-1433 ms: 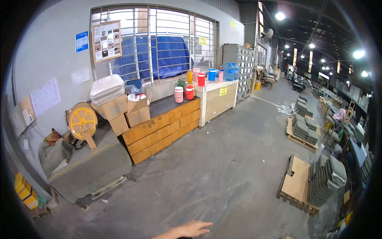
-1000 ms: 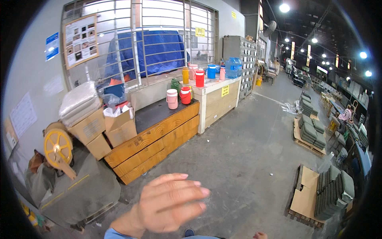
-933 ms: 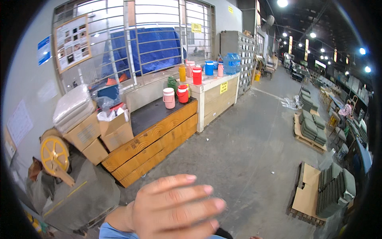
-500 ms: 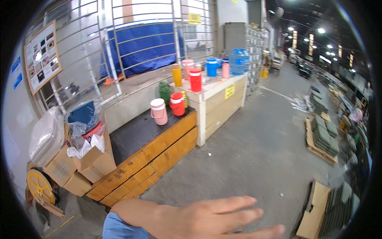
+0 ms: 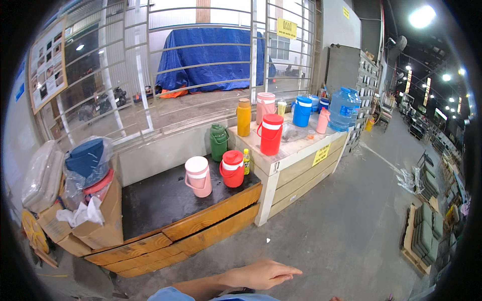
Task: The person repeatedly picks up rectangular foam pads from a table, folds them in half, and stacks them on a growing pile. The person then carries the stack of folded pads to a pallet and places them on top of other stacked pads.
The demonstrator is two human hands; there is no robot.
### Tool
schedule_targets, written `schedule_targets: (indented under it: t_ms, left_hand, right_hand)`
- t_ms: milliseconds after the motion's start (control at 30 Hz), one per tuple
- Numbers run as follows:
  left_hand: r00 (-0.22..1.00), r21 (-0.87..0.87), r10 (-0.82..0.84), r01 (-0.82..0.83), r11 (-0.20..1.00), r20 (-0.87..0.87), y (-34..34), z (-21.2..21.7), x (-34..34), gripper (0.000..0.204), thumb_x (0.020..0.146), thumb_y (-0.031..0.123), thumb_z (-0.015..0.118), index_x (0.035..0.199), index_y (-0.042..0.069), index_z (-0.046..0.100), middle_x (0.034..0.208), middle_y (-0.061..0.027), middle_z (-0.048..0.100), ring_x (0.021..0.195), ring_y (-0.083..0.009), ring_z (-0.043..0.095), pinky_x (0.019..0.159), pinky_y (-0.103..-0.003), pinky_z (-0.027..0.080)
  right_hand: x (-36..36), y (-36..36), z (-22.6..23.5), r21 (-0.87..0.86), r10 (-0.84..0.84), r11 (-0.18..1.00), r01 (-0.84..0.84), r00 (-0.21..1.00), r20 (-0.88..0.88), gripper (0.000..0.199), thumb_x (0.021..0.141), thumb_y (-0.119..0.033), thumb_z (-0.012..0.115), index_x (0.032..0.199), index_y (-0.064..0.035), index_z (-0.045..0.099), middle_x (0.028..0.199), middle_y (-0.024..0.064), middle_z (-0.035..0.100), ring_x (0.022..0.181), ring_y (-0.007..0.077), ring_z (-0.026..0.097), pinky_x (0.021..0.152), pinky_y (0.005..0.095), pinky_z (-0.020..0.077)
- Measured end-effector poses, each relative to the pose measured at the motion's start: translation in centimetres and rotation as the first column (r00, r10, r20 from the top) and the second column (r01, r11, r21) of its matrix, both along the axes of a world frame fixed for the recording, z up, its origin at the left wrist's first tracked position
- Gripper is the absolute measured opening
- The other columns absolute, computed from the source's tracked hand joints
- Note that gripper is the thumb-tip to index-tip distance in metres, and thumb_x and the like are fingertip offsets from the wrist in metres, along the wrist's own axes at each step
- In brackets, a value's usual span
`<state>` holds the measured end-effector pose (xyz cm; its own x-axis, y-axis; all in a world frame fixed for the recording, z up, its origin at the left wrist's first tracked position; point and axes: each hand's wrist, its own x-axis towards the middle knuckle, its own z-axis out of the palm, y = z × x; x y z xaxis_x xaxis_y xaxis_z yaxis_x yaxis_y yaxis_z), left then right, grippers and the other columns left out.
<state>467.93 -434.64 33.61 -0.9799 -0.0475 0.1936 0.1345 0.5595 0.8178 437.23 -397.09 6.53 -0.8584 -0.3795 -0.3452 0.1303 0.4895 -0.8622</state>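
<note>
My left hand (image 5: 263, 274) reaches in from the lower edge, its blue sleeve (image 5: 170, 295) showing behind the wrist. The fingers are stretched out to the right, close together, and nothing shows in them. A sliver of skin at the bottom edge, right of it, may be my right hand; its fingers are hidden. Ahead of my left hand, apart from it, a pink jug (image 5: 199, 176) and a red jug (image 5: 232, 169) stand on a low black-topped wooden bench (image 5: 150, 205). Beside them are a green jug (image 5: 219, 142) and a small yellow bottle (image 5: 246, 161).
A higher wooden counter (image 5: 296, 181) carries another red jug (image 5: 271, 134), an orange bottle (image 5: 244, 117), a blue jug (image 5: 302, 111) and a large water bottle (image 5: 344, 109). Open cardboard boxes (image 5: 108, 220) stand left. Stacked grey-green pads (image 5: 426, 233) lie right, along the grey floor (image 5: 346, 220).
My left hand has drawn lower and away from the camera, its spread fingers coming together. The view has swung, so the bench and counter sit lower and the counter farther right.
</note>
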Motion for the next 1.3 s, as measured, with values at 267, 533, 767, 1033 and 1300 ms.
schedule_targets:
  t_ms: [267, 533, 767, 1033, 1300]
  left_hand:
    - [0.988, 0.082, -0.1, 0.091, 0.993, 0.116, -13.9, -3.1, -15.0, 0.038, 0.107, 0.027, 0.051, 0.14, 0.01, 0.06, 0.125, -0.018, 0.07, 0.112, -0.0373, 0.067, 0.096, -0.044, 0.052]
    - [0.975, 0.007, 0.121, -0.125, 0.992, 0.188, -25.3, -6.9, -29.3, 0.036, 0.096, 0.025, 0.063, 0.129, 0.011, 0.07, 0.118, -0.016, 0.074, 0.105, -0.0334, 0.071, 0.091, -0.045, 0.055]
    - [0.896, 0.055, 0.363, -0.388, 0.92, 0.257, -32.4, -7.0, -35.8, 0.035, 0.103, 0.025, 0.056, 0.132, 0.007, 0.066, 0.121, -0.0196, 0.072, 0.112, -0.0345, 0.069, 0.097, -0.042, 0.053]
    - [0.605, 0.165, 0.706, -0.79, 0.59, 0.369, -39.0, -14.2, -35.4, 0.036, 0.103, 0.025, 0.058, 0.134, 0.01, 0.066, 0.125, -0.0169, 0.071, 0.118, -0.0316, 0.067, 0.101, -0.041, 0.051]
    - [0.445, 0.044, 0.865, -0.893, 0.448, 0.23, -46.5, -10.0, -38.2, 0.037, 0.102, 0.025, 0.058, 0.135, 0.009, 0.064, 0.124, -0.0195, 0.07, 0.112, -0.0344, 0.068, 0.096, -0.043, 0.052]
  right_hand:
    - [-2.2, -18.7, -4.3, 0.14, 0.045, 0.981, -0.136, 0.854, 0.518, 0.042, 0.098, -0.029, 0.066, 0.132, -0.0028, 0.066, 0.103, 0.013, 0.075, 0.085, 0.0207, 0.07, 0.07, 0.0365, 0.0535]
    - [-23.6, -39.5, 0.5, 0.268, 0.193, 0.923, -0.276, 0.935, 0.298, 0.038, 0.098, -0.026, 0.065, 0.124, 0.0012, 0.068, 0.103, 0.0128, 0.076, 0.092, 0.0219, 0.071, 0.08, 0.0374, 0.0545]
    - [-41.4, -66.7, 14.5, 0.18, 0.724, 0.629, -0.756, 0.486, -0.489, 0.031, 0.096, -0.023, 0.066, 0.118, -0.0022, 0.071, 0.104, 0.0163, 0.074, 0.097, 0.0323, 0.072, 0.084, 0.0389, 0.0561]
    - [-33.2, -97.2, 27.1, 0.158, 0.755, 0.089, -0.983, -0.037, -0.655, 0.033, 0.095, -0.025, 0.068, 0.121, -0.0052, 0.07, 0.119, 0.0169, 0.07, 0.107, 0.0356, 0.066, 0.093, 0.0425, 0.0523]
    - [-33.3, -120.0, 25.0, 0.43, 0.553, 0.322, -0.843, -0.201, -0.808, 0.05, 0.087, -0.028, 0.075, 0.133, -0.015, 0.061, 0.135, 0.0184, 0.057, 0.132, 0.0381, 0.051, 0.109, 0.0558, 0.041]
